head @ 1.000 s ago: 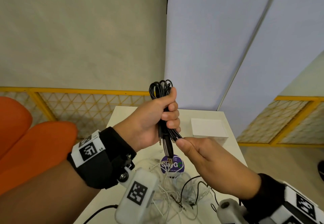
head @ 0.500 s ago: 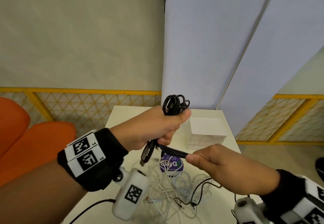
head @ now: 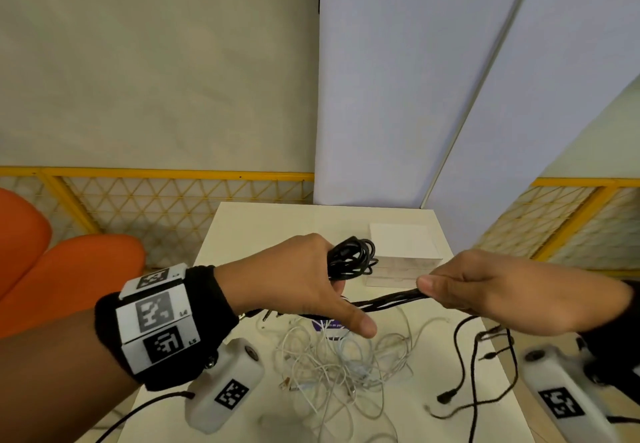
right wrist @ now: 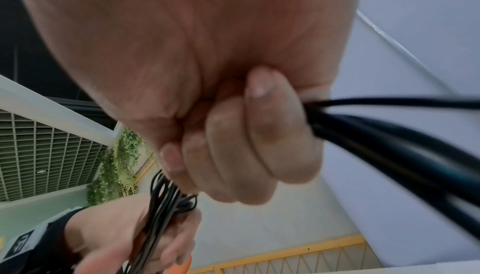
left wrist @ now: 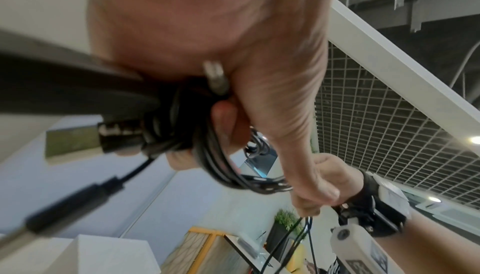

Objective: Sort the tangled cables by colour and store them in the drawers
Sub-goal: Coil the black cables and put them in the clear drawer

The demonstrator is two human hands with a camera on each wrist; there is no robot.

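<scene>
Head view, centre of frame: the left hand grips a coiled black cable bundle above a white table. The right hand pinches the strands trailing from it. White cables lie tangled lower centre; the white drawer unit sits behind, at centre right.

Left wrist view: fingers wrap the coil, a USB plug jutting out at left.

Right wrist view: fingers curl tightly around the black strands at right.

Risk: pulling the strands hard could loosen the coil, or drag loose black leads into the white tangle.
</scene>
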